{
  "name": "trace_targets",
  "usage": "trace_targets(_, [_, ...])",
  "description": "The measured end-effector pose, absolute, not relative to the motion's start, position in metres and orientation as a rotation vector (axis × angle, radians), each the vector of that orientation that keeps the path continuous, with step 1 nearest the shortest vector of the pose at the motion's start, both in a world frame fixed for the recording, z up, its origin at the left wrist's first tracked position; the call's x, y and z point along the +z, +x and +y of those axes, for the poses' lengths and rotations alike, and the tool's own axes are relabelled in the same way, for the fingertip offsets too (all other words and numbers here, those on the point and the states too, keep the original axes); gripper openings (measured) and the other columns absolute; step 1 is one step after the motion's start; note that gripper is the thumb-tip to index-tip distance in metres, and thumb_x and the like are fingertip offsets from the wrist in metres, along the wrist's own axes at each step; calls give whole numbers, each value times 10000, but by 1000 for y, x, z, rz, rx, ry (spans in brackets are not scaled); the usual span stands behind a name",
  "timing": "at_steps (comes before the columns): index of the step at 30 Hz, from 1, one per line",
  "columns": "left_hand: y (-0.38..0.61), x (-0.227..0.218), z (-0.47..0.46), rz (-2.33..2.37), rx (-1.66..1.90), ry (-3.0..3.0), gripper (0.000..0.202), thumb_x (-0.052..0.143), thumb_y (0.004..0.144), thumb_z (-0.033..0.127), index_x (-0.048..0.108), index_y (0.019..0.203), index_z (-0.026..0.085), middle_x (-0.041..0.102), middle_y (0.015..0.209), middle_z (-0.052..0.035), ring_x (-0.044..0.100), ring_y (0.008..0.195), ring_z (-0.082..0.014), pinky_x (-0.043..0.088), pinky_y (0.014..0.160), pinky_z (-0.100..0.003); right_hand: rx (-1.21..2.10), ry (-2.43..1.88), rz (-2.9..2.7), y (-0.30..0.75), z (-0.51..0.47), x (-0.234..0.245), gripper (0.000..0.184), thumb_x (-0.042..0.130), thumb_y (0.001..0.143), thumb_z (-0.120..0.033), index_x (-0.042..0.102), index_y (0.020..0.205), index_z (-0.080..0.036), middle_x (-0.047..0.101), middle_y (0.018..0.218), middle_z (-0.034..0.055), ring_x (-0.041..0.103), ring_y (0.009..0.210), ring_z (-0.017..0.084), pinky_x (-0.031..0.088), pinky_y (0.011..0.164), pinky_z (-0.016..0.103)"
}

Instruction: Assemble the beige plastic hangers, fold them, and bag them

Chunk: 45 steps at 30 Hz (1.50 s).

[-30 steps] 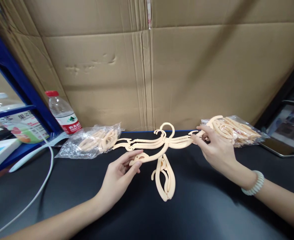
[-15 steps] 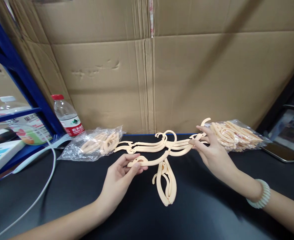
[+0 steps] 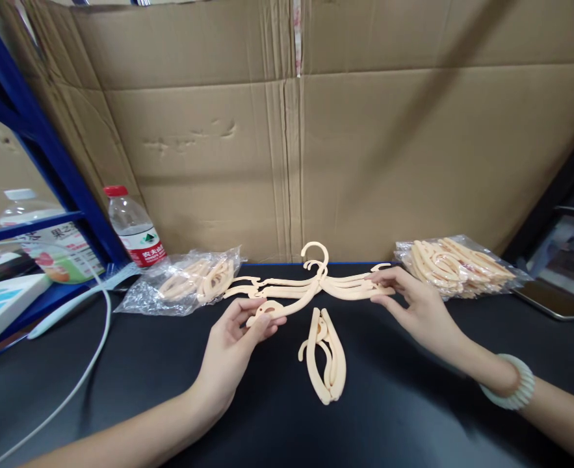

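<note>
My left hand [image 3: 245,338] pinches the end of one arm of an unfolded cream folding clothes hanger [image 3: 300,302], thumb on top. The hanger's hook [image 3: 314,248] points up. At the other end, the fingers and thumb of my right hand [image 3: 408,305] close on the hanger's right arm, which overlaps others behind it. Behind the held hanger lie several unfolded hangers [image 3: 287,290], arms spread left and right. A folded hanger [image 3: 338,364] lies on the black table in front, between my forearms.
Clear bags of folded hangers lie at left [image 3: 145,292] and right [image 3: 462,266]. A red-capped bottle [image 3: 140,240], a blue rack [image 3: 79,214] and a white cable [image 3: 89,364] are at left. A phone [image 3: 554,299] lies at right. Cardboard [image 3: 365,149] stands behind.
The held hanger has turned, with its hook now standing upright and shifted left. My right hand has come slightly lower at its right end. The folded hanger stays in place.
</note>
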<state>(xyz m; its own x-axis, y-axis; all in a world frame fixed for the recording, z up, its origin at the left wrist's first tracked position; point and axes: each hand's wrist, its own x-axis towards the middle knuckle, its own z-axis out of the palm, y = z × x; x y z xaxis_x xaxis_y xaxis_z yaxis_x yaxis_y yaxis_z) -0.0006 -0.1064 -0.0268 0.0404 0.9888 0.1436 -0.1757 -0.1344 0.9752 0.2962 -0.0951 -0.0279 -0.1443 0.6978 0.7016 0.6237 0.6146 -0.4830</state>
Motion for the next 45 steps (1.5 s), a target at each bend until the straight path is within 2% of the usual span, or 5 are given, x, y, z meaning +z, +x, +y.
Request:
trace_targets(9, [-1, -13, -109, 954, 1395, 1258, 355, 800, 719, 287, 594, 980, 163, 681, 814, -11, 686, 728, -149, 535, 674, -222, 1173, -864, -1130, 285, -101, -19, 360, 805, 713, -330, 633, 1013, -230, 648, 872, 19, 593, 708, 125, 542, 680, 265])
trace_targets(20, [1, -8, -113, 953, 1339, 1228, 252, 815, 692, 266, 628, 815, 152, 664, 750, 1, 603, 671, -105, 500, 677, -199, 996, -880, -1028, 278, -109, -16, 225, 689, 818, -446, 721, 879, -231, 607, 804, 30, 474, 594, 114, 456, 494, 231])
trace_targets(28, [9, -14, -123, 903, 1134, 1327, 224, 754, 769, 282, 587, 706, 148, 635, 762, -17, 519, 641, -98, 446, 607, -199, 1226, -901, -1417, 251, -136, -15, 419, 688, 841, -382, 555, 1216, -251, 719, 940, 53, 674, 862, 215, 531, 843, 393])
trace_targets(35, [15, -16, -132, 866, 987, 1277, 267, 755, 772, 296, 560, 670, 145, 600, 693, 3, 498, 611, -85, 429, 592, -192, 1174, -919, -1710, 237, -158, -22, 117, 585, 924, -326, 548, 1010, -256, 715, 853, 8, 699, 796, 180, 539, 708, 290])
trace_targets(45, [17, -16, -135, 764, 963, 1269, 228, 743, 795, 300, 594, 730, 140, 632, 690, -6, 546, 613, -95, 448, 600, -201, 895, -986, -1802, 238, -158, -18, 130, 590, 899, -272, 709, 915, -223, 724, 829, 21, 677, 728, 163, 529, 649, 256])
